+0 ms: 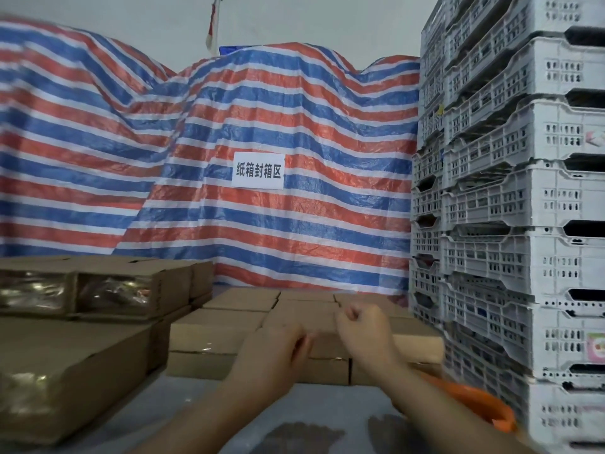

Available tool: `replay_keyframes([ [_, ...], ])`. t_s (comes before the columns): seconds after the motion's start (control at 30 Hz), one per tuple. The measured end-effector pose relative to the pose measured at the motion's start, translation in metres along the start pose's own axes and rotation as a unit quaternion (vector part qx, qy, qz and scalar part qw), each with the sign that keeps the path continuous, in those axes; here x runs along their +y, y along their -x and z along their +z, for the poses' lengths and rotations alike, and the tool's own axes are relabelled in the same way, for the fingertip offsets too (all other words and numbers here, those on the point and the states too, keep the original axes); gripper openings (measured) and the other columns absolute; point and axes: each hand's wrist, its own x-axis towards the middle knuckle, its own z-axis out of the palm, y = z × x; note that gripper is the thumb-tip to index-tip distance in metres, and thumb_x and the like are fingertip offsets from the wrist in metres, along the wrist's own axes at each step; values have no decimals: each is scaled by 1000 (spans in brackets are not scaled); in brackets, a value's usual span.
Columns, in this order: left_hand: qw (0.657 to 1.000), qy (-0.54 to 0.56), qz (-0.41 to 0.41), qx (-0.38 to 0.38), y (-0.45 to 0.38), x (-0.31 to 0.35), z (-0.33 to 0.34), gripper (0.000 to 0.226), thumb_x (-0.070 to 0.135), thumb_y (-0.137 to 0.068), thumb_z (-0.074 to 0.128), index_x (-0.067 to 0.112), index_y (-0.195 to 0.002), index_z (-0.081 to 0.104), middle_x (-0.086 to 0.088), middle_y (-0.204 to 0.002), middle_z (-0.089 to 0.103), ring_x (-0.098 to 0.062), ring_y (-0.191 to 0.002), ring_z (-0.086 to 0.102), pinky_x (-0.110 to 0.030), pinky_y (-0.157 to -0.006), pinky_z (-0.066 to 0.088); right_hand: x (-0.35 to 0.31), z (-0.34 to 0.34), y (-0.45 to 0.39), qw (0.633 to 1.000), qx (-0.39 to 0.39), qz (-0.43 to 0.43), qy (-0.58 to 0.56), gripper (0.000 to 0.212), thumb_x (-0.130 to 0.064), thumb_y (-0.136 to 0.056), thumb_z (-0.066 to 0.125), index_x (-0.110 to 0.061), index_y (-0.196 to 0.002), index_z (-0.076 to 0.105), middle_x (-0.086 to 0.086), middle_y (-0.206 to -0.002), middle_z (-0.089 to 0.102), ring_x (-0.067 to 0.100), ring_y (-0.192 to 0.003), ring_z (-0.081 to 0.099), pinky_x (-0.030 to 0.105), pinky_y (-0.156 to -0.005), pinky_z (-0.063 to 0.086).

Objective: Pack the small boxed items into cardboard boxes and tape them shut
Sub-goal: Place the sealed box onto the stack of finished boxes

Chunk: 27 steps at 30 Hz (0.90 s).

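On my left sits a stack of taped cardboard boxes (108,290), in the middle my left hand (278,352) and right hand (363,335) reach with curled, empty fingers toward the small boxes (229,329) (piled low), and a bump could knock them into the crates (510,224).

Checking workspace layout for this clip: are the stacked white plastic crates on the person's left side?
No, the stacked white plastic crates stand at the right edge of the view, beside the right hand.
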Motion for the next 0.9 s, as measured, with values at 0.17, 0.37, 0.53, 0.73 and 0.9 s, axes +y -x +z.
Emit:
replay_keyframes([
  [0.17,998,-21,-59,3,48,-51,1,56,56,-100,31,17,-84,67,2,-92,72,-11,-85,64,-30,-76,46,4,56,38,995,-66,72,-10,52,-12,-89,58,-14,-45,32,-3,-41,33,5,-43,32,22,-47,27],
  [0.37,982,78,-137,103,64,-94,9,26,41,-97,51,29,-96,73,17,-110,71,-2,-107,62,-14,-92,42,15,86,48,994,-98,49,6,33,-17,-90,67,2,-65,56,-7,-45,49,-23,-53,46,-13,-72,24],
  [0.53,974,118,-176,84,65,-97,16,29,41,-95,54,22,-73,51,11,-65,59,3,-67,56,-19,-65,44,31,88,46,990,-136,29,-8,60,-28,-97,62,-21,-43,37,-3,-46,47,-4,-51,51,14,-59,37],
  [0.73,972,139,-179,56,70,-94,4,54,52,-97,46,23,-50,44,8,-45,46,-6,-45,43,-35,-54,30,31,84,46,990,-143,-10,-8,59,-26,-97,61,-19,-47,31,-7,-46,34,0,-47,38,22,-52,30],
  [0.9,964,134,-230,15,76,-89,1,61,67,-95,22,32,-58,55,-6,-57,53,-19,-55,54,-34,-53,35,33,77,46,992,-124,-29,18,63,-18,-95,65,-23,-43,31,-5,-41,36,2,-43,41,18,-48,29],
])
